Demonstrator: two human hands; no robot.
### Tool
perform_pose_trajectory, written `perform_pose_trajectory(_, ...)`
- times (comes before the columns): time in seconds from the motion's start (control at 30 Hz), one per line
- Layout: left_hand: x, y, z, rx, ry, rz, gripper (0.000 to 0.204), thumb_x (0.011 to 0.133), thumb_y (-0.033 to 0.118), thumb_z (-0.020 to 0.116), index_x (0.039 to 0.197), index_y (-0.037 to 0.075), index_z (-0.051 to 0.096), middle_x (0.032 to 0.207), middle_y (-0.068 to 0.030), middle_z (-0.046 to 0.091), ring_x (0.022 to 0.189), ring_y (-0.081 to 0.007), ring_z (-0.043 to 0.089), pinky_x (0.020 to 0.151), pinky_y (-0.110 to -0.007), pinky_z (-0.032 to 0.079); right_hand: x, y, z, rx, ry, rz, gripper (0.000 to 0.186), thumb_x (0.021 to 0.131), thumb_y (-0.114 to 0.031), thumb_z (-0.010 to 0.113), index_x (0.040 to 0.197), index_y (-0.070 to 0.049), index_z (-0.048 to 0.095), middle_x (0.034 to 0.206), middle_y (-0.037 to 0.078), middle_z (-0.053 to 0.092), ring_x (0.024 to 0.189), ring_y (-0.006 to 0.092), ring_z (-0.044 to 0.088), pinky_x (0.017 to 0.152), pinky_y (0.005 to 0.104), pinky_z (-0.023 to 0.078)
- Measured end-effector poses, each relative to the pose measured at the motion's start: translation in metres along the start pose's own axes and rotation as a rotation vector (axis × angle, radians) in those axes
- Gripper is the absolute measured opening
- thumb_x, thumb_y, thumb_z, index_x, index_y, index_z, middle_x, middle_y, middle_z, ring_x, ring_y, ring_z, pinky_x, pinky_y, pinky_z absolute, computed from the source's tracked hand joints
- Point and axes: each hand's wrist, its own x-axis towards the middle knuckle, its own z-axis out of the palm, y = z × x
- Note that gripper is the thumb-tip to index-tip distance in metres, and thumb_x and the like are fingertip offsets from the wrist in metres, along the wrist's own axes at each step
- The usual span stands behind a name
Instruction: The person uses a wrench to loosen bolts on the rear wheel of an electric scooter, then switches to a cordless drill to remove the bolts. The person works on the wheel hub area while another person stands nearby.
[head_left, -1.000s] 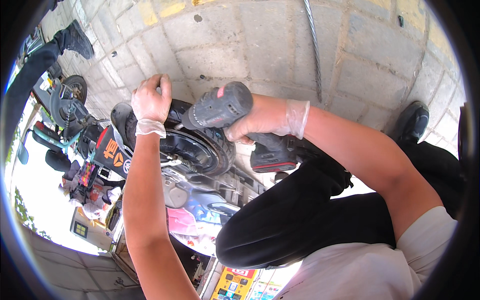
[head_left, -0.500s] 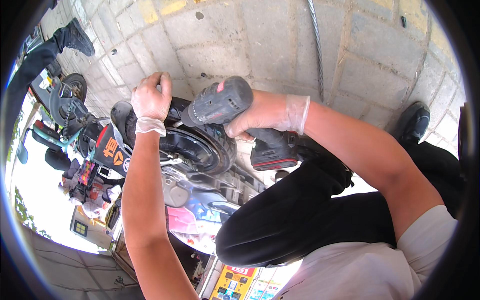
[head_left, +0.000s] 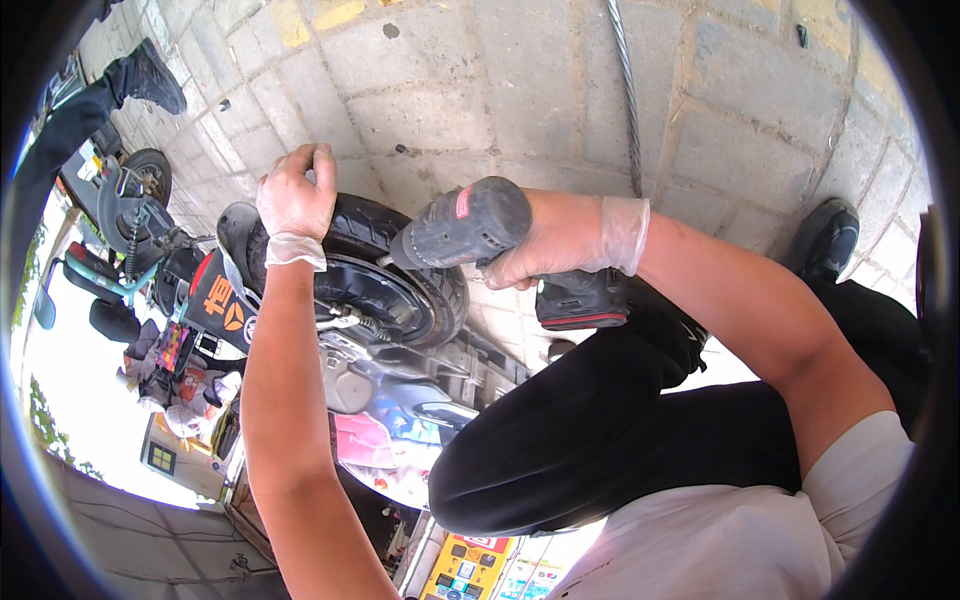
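**At the scooter wheel: drill in the right hand, tyre under the left**

On the black rubber scooter tyre (head_left: 400,240), the left hand (head_left: 295,195), in a thin clear glove, curled over the top of the tread, fingers bent and pressed together, wrapped round the far edge. Just right of that hand, the dark grey cordless drill (head_left: 470,225) with a red mark on its body, gripped by the right hand (head_left: 555,245), likewise in a clear disposable glove, fingers clamped tight round the handle. Nose of the drill pointed left, towards the dark metal wheel hub (head_left: 385,295) inside the tyre; tip close against the rim, actual contact impossible to tell. Below the right hand, the drill's black battery pack with a red stripe (head_left: 580,300), just above the bent knee in black trousers (head_left: 600,420).

Under the left wrist, a black mudguard panel with orange markings (head_left: 225,300), touching the tyre's left side. Beneath the hub, a coiled spring and silver metal parts of the scooter body (head_left: 355,350). Beyond both hands, grey stone paving slabs (head_left: 450,80), with a grey twisted cable (head_left: 628,90) running across them just past the right wrist. Further right of the right forearm, a black shoe (head_left: 825,235) on the paving. Well left of the left hand, a parked teal scooter (head_left: 120,230), and beyond it another person's dark-trousered leg and black shoe (head_left: 150,75).
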Motion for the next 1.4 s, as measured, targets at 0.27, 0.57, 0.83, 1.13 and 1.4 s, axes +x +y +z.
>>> perform_pose_trajectory(0.27, 0.001, -0.005, 0.001, -0.016, 0.047, -0.015, 0.032, 0.094, 0.038, 0.057, 0.1, 0.013, 0.075, 0.094, -0.0152, 0.072, 0.089, -0.0371, 0.067, 0.086, -0.046, 0.05, 0.016, 0.0, 0.008, 0.072, 0.029, -0.027, 0.057, 0.077, 0.002, 0.069, 0.13, -0.007, 0.051, 0.077, 0.002, 0.058, 0.059, 0.0107, 0.051, 0.053, 0.0289, 0.044)
perform_pose_trajectory(0.57, -0.002, -0.008, 0.003, 0.02, 0.045, -0.007, 0.035, 0.094, 0.04, 0.054, 0.102, 0.013, 0.075, 0.096, -0.0156, 0.072, 0.092, -0.0373, 0.067, 0.088, -0.045, 0.049, -0.005, 0.0, 0.017, -0.334, 0.096, -0.282, 0.043, 0.076, -0.005, 0.074, 0.117, -0.005, 0.062, 0.1, 0.01, 0.069, 0.093, 0.0206, 0.062, 0.088, 0.0346, 0.049)
perform_pose_trajectory(0.83, -0.012, 0.009, -0.016, 0.15, 0.091, 0.073, 0.033, 0.095, 0.038, 0.055, 0.101, 0.013, 0.075, 0.098, -0.0153, 0.072, 0.094, -0.0346, 0.067, 0.091, -0.045, 0.046, -0.056, 0.001, 0.003, -0.368, 0.067, -0.285, 0.038, 0.076, -0.007, 0.075, 0.111, -0.001, 0.062, 0.091, 0.008, 0.068, 0.081, 0.017, 0.062, 0.076, 0.0334, 0.052)
perform_pose_trajectory(1.13, -0.041, 0.057, 0.005, 0.08, 0.037, 0.421, 0.019, 0.088, 0.027, 0.062, 0.089, 0.012, 0.072, 0.089, -0.0088, 0.073, 0.089, -0.0284, 0.067, 0.081, -0.042, 0.049, -0.054, 0.026, 0.009, 0.063, -0.025, -0.16, 0.058, 0.078, 0.0, 0.073, 0.129, -0.009, 0.047, 0.078, 0.002, 0.058, 0.064, 0.0091, 0.052, 0.053, 0.0272, 0.043)
perform_pose_trajectory(1.4, -0.019, 0.034, -0.001, 0.065, 0.04, 0.191, 0.022, 0.091, 0.027, 0.058, 0.092, 0.011, 0.073, 0.088, -0.0103, 0.073, 0.089, -0.0299, 0.067, 0.082, -0.043, 0.05, -0.019, 0.014, 0.019, 0.145, 0.123, -0.12, 0.059, 0.078, 0.002, 0.07, 0.131, -0.008, 0.047, 0.078, 0.003, 0.058, 0.059, 0.0113, 0.051, 0.053, 0.028, 0.043)
